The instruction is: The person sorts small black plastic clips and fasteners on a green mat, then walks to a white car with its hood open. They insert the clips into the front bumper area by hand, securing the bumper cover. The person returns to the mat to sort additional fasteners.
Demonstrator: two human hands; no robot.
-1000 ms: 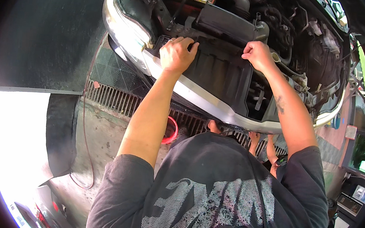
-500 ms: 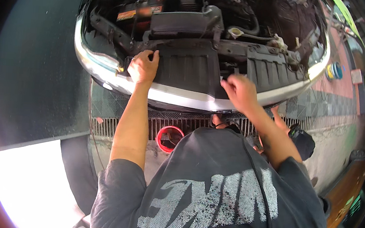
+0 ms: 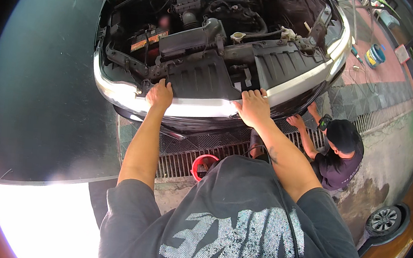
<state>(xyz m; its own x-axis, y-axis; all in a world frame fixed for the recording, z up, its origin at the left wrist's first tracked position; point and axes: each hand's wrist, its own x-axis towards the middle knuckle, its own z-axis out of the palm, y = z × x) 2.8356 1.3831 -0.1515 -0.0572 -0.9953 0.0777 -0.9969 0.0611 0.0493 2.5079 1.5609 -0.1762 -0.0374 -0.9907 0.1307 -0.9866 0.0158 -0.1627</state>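
A car's front bumper (image 3: 198, 107), pale silver along its upper edge, spans the area before me below the open engine bay. My left hand (image 3: 160, 95) grips its top edge, fingers curled over beside a ribbed black plastic cover (image 3: 199, 76). Farther right, my right hand (image 3: 254, 108) has its fingers hooked over the same edge, next to a gap between that cover and a second black cover (image 3: 286, 64). The undersides of both grips are hidden.
At right, another person (image 3: 339, 150) in a dark cap crouches, hands near the bumper's underside. A red bucket (image 3: 196, 166) stands by the floor grate (image 3: 178, 166). Farther off are a blue bucket (image 3: 375, 55) and an orange-brown car (image 3: 402, 244).
My right hand has come down from above the bumper onto its top edge. My left hand's fingers now curl over the edge. The view has shifted, showing more of the crouching person.
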